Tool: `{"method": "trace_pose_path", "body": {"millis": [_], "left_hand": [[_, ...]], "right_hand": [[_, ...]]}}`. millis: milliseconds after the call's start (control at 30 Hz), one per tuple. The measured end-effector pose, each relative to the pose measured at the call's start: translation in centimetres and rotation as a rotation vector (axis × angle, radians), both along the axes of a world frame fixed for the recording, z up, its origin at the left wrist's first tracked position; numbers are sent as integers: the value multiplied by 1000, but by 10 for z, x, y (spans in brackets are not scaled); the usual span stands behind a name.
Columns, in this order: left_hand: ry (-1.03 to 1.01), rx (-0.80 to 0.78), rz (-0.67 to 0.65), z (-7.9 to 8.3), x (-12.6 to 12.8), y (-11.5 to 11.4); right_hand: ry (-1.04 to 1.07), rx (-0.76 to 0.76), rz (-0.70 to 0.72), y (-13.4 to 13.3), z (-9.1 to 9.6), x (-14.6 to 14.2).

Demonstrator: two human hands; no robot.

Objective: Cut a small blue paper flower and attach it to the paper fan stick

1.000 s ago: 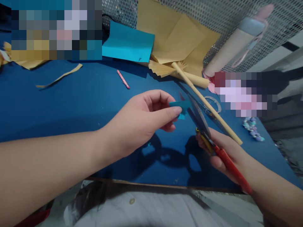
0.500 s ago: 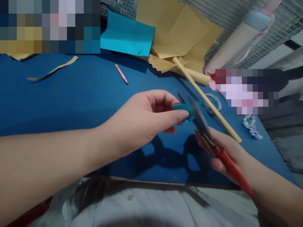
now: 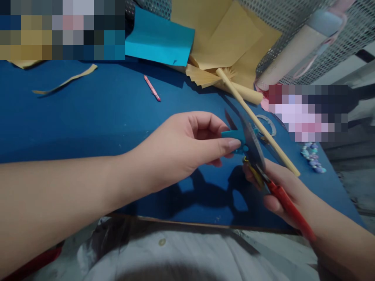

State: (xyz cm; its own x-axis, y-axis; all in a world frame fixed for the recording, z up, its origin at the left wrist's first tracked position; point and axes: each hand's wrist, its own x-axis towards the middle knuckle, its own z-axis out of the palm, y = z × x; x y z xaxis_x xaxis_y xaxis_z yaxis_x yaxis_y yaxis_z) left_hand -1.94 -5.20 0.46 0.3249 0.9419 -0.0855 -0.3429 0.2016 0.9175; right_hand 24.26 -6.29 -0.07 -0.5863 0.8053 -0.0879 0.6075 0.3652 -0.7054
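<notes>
My left hand (image 3: 187, 146) pinches a small piece of teal paper (image 3: 233, 136) between thumb and fingers. My right hand (image 3: 281, 191) grips a pair of red-handled scissors (image 3: 285, 199). Their dark metal blades (image 3: 252, 144) stand apart, with the teal piece reaching in between them. The lower edge of the paper is partly hidden by my thumb and the blades.
The hands work above a blue tabletop (image 3: 88, 117). A thin bamboo stick (image 3: 258, 121) lies close beyond the scissors. Farther back are a teal sheet (image 3: 158, 39), tan paper sheets (image 3: 225, 35), a pink pen (image 3: 152, 88) and beads (image 3: 313, 158), against metal mesh (image 3: 287, 23).
My left hand has moved right, carrying the teal piece deeper between the scissor blades. The view has tilted slightly, shifting the background upward.
</notes>
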Motion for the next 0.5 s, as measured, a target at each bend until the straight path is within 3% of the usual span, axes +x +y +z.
{"method": "trace_pose_path", "body": {"millis": [500], "left_hand": [[-14,-48,0,1,2,0]], "right_hand": [[30,-45,33,1,1,0]]}}
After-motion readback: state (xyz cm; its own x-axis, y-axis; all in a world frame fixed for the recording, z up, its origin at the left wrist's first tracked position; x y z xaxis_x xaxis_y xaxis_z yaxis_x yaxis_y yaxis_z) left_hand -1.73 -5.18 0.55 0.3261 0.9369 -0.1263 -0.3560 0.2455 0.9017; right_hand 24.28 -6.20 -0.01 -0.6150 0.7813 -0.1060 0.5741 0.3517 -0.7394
